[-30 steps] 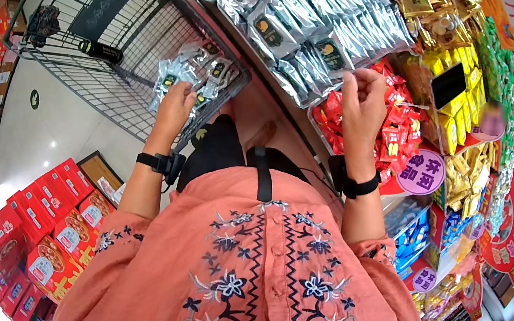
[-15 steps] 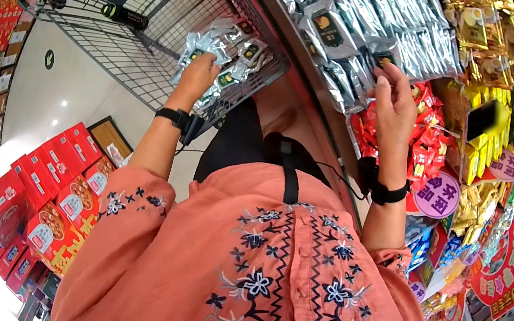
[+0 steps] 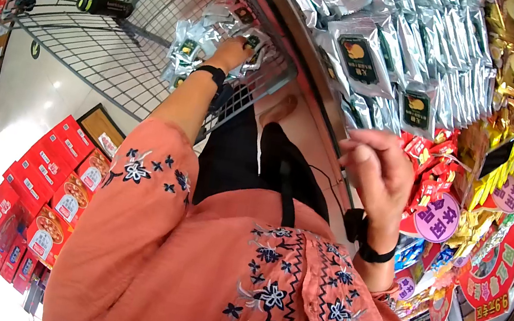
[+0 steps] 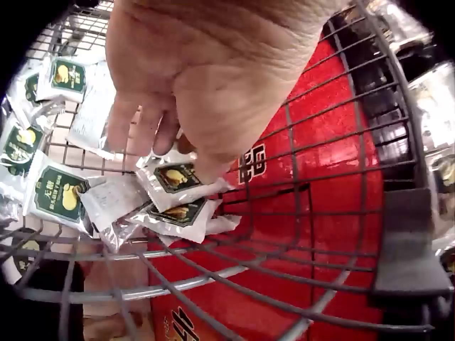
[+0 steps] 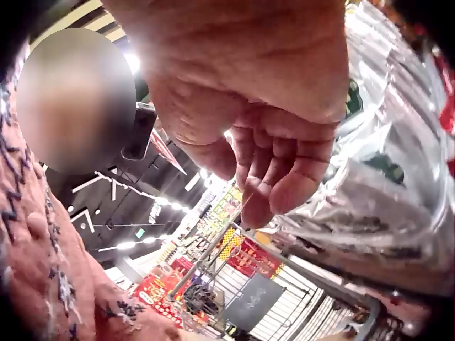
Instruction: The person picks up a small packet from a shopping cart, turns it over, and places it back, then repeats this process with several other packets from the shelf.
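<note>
Left hand (image 3: 231,55) half-curled, can't tell if gripping, silver packets (image 4: 174,179) right under it in the wire cart (image 4: 412,264): keep touch light, avoid crushing; right hand (image 3: 381,172) loosely curled, visibly empty, stacked packets (image 3: 364,53) just beyond it.

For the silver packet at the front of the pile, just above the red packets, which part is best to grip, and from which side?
Probably pinch the silver packet by its lower edge, with the right hand coming from the near side: that edge faces the hand and looks free, while other silver packets crowd behind.
</note>
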Motion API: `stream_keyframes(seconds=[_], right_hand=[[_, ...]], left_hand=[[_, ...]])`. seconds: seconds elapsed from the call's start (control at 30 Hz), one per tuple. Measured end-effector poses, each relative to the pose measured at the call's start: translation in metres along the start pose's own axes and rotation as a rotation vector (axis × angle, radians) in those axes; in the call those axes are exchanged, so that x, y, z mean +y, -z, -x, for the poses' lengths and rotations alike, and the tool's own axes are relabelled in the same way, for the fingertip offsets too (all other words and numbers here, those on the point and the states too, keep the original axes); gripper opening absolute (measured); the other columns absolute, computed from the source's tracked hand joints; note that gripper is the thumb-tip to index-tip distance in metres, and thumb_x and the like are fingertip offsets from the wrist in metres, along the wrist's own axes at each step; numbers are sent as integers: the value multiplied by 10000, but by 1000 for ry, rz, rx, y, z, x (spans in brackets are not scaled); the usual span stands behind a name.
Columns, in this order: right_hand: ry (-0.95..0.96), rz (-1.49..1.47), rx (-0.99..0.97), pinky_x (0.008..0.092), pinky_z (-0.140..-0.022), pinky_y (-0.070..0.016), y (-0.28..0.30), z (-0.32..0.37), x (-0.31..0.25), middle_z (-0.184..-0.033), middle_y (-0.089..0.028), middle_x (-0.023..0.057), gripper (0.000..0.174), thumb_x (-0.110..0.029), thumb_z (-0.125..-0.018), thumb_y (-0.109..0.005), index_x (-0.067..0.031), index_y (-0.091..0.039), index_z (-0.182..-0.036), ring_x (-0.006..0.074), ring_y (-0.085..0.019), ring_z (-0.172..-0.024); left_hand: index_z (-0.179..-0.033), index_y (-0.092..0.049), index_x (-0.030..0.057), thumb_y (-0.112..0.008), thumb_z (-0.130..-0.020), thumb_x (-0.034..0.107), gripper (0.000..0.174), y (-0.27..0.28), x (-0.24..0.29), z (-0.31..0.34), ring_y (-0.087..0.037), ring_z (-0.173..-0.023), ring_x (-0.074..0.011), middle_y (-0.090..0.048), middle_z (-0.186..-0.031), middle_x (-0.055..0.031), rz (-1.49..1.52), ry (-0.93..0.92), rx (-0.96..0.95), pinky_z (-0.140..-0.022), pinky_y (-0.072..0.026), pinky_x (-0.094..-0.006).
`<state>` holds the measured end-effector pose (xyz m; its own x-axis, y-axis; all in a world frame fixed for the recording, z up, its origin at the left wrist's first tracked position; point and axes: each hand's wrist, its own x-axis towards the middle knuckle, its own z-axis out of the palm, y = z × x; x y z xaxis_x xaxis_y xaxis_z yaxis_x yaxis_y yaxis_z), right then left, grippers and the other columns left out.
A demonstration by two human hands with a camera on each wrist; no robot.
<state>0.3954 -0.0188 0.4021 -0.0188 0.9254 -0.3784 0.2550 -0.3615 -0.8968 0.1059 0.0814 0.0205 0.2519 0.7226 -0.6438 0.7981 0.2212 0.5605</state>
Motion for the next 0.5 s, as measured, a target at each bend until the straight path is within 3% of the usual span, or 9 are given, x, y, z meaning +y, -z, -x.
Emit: stream_keyframes(seconds=[0.1,0.2,0.3,0.43,0.47,0.5], right_hand=[[-113,-101,-97,253,-712,-534,-21,-8,8,-983,-716,68,179,-75,-987,-653,10,-700,-1137,119,-676,-788],[-52,13,-188,256,-695,-507,-28,-11,19,-971,-697,90,188,-95,-978,-678,11,-687,-1133,125,-648,-764],[-116,-67,-175,265,-698,-510,-30,-11,17,-964,-693,87,186,-101,-977,-682,8,-684,-1127,133,-650,-773],[-99,-29,-167,277,-701,-517,-24,-12,10,-942,-683,83,182,-114,-982,-674,4,-679,-1120,132,-647,-779],[-98,-18,-171,289,-707,-521,-23,-12,8,-945,-685,93,184,-118,-983,-671,2,-678,-1122,155,-659,-788],[-98,-6,-176,300,-713,-526,-22,-11,7,-948,-687,104,186,-121,-983,-668,1,-676,-1124,179,-671,-797]], left_hand=[[-1290,-606,-59,-695,-890,489,685,-14,-2,-23,-629,-1209,-466,-649,-1289,-328,-9,54,-49,-1028,-498,-486],[-1291,-607,-62,-704,-882,557,749,-24,-6,-36,-636,-1213,-446,-669,-1249,-326,-108,153,-61,-1028,-496,-478],[-1279,-619,-63,-705,-881,549,735,-27,-11,-35,-640,-1202,-448,-673,-1239,-324,-28,132,-120,-1025,-499,-475],[-1148,-683,-31,-634,-919,426,513,-22,-10,-22,-648,-1141,-467,-675,-1193,-325,-142,11,-14,-981,-511,-519],[-1112,-683,-28,-577,-945,380,452,-19,-5,-17,-650,-1111,-477,-682,-1157,-313,-120,114,62,-959,-514,-535],[-1124,-679,-25,-553,-951,375,453,-10,2,-5,-648,-1114,-478,-681,-1147,-318,-115,80,90,-959,-513,-536]])
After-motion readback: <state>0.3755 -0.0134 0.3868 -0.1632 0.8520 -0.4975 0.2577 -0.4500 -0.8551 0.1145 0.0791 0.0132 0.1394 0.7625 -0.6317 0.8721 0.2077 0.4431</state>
